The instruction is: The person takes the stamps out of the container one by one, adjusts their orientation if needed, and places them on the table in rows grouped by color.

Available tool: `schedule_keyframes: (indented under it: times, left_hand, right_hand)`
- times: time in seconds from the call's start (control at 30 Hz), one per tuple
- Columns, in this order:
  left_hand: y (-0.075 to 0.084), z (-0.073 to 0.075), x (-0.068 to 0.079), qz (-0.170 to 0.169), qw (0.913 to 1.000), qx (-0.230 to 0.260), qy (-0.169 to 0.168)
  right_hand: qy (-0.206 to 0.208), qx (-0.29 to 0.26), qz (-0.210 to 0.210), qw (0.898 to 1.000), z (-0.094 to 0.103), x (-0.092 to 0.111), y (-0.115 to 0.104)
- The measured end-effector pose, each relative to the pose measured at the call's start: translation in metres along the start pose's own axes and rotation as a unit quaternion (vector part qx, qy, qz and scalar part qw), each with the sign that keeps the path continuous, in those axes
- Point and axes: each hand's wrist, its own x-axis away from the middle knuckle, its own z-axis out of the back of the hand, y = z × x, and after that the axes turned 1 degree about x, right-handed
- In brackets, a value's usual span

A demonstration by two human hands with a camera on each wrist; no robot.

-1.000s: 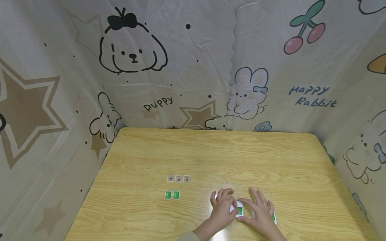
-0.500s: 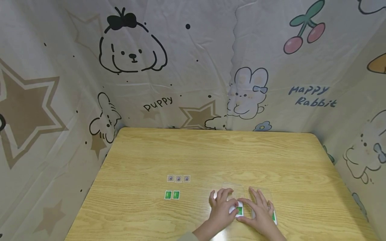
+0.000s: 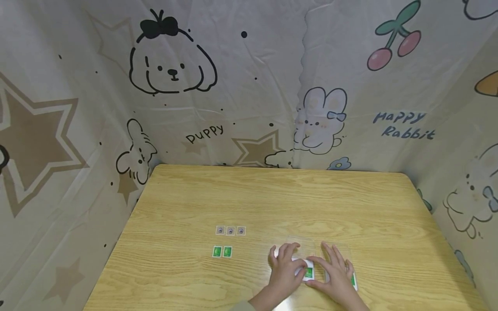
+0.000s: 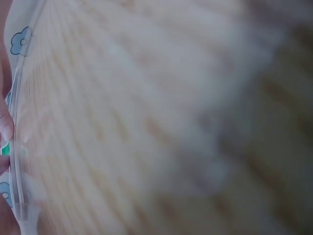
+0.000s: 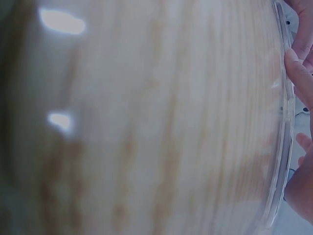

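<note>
Low on the right of the head view, my two hands are close together over a small white card with a green face point(image 3: 308, 273). The thumb and index finger of my left hand point(image 3: 285, 268) pinch its left side, covering part of it. My right hand point(image 3: 335, 273) holds it with index fingertip at the far edge and thumb tip at the near edge; its other fingers are spread. A second green-and-white piece point(image 3: 353, 280) shows beyond my right hand, mostly hidden. Faint clear plastic point(image 3: 301, 240) lies behind the hands. Fingertips and a clear rim point(image 5: 286, 112) show in the right wrist view.
Two green cards point(image 3: 222, 252) lie side by side on the wooden table point(image 3: 179, 194), left of my hands. Above them is a row of three greyish cards point(image 3: 230, 230). A printed curtain point(image 3: 253, 103) hangs behind the table and along both sides.
My left fingers have shifted slightly left, so a little more of the card between the hands shows. My right hand and the cards at left stay in place.
</note>
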Motion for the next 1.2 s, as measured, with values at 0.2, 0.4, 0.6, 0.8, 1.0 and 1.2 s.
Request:
schedule_keyframes:
  times: [0.2,0.4,0.6,0.8,1.0,1.2]
  left_hand:
    - [-0.0001,-0.0002,-0.0011,0.028,0.9993,0.023,0.006]
    - [-0.0009,0.0016,-0.0013,0.032,0.9986,0.042,0.006]
    - [-0.0025,0.0013,-0.0012,0.033,0.9975,0.062,0.008]
    - [-0.0041,-0.0008,-0.0013,0.056,0.9933,0.101,0.011]
    - [-0.0048,-0.0004,-0.0015,0.075,0.9857,0.151,-0.004]
    - [-0.005,0.0042,-0.0023,0.079,0.985,0.153,-0.008]
  right_hand:
    - [0.001,-0.003,0.005,1.0,-0.0015,0.0002,0.0018]
    - [-0.004,-0.002,0.005,1.0,-0.0019,0.0007,0.0031]
    - [-0.008,-0.002,-0.001,1.0,-0.002,0.0001,0.0033]
    - [-0.01,-0.005,-0.004,1.0,-0.0019,0.0001,0.0025]
    - [-0.012,-0.008,-0.008,1.0,-0.0016,0.0003,0.0023]
    - [-0.012,-0.007,-0.009,1.0,-0.0013,0.0,0.0018]
